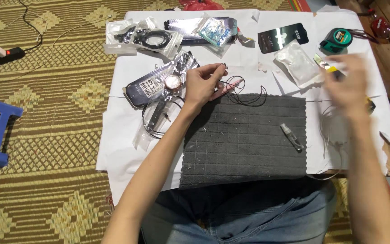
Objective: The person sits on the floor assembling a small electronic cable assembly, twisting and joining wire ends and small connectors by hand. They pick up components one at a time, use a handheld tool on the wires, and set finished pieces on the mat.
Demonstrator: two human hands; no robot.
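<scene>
One hand pinches thin black cord above ribbed grey cloth.

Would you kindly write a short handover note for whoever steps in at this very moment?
Left hand: fingertips pinched shut on a thin black wire, which loops onto the top edge of the dark grey cloth mat.
Right hand: blurred in motion above the yellow-handled tool; its grip cannot be told.
Nearby: watch on plastic packets left of the left hand; small clear bottle lying on the mat; green tape measure at the far right.
Done: wire picked up. Left: cannot be judged from this view.
</scene>
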